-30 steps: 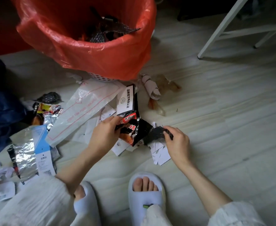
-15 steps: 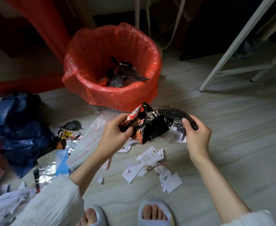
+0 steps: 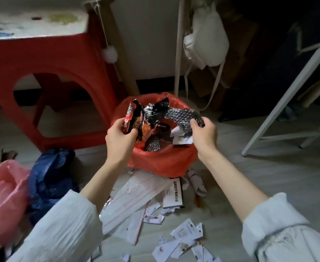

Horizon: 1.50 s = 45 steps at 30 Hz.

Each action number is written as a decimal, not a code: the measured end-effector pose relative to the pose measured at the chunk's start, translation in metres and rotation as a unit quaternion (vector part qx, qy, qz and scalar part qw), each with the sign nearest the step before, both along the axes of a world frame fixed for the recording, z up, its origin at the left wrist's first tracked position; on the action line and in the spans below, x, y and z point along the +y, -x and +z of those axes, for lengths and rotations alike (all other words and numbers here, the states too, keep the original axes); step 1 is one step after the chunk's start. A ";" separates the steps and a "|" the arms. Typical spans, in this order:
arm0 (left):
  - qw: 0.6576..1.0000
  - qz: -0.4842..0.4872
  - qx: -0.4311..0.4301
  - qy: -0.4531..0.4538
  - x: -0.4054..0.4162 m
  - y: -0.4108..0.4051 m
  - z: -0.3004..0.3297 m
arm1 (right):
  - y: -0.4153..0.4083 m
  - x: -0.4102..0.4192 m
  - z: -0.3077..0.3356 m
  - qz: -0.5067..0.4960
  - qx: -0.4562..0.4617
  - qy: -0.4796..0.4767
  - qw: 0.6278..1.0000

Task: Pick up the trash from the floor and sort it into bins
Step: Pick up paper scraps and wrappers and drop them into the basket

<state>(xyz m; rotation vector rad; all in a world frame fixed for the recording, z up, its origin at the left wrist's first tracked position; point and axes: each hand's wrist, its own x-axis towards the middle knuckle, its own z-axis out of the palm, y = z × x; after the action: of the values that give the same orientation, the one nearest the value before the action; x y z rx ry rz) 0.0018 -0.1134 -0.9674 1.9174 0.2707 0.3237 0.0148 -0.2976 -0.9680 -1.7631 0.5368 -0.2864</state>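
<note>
A pink bag [image 3: 3,195] and blue bag [image 3: 49,178] sit far left. The left hand [image 3: 120,140] grips a red-black snack wrapper [image 3: 134,118], the right hand [image 3: 204,134] pinches black bubble wrap [image 3: 181,117] (both over the red-lined bin [image 3: 161,161]); paper scraps [image 3: 185,241] litter the floor below.

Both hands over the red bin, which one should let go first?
Right, probably: the right hand pinches the bubble wrap squarely over the red bin opening; the left hand grips its snack wrapper nearer the rim.
</note>
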 end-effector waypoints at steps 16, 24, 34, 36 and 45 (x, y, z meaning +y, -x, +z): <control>0.979 -0.094 -0.091 -0.155 -0.006 0.047 0.031 | 0.058 0.040 0.053 0.292 0.034 -0.070 0.953; 0.965 -0.241 0.064 0.078 0.003 0.045 0.052 | 0.065 0.030 0.043 0.267 0.016 -0.047 0.962; 0.966 -0.195 0.084 0.144 0.004 0.013 0.025 | 0.033 0.016 0.029 0.245 -0.004 0.045 0.968; 0.969 -0.197 0.065 0.133 0.002 0.004 0.022 | 0.023 0.012 0.034 0.286 0.005 0.023 0.958; 0.954 -0.207 0.001 -0.217 0.018 -0.023 -0.053 | -0.041 0.010 0.028 0.230 -0.074 0.389 0.889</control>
<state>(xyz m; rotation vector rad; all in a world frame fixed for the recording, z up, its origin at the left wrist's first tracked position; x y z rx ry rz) 0.0249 -0.0955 -1.0204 2.3440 -0.2234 0.1011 0.0556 -0.2877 -0.9404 -2.5500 -0.1640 -0.3181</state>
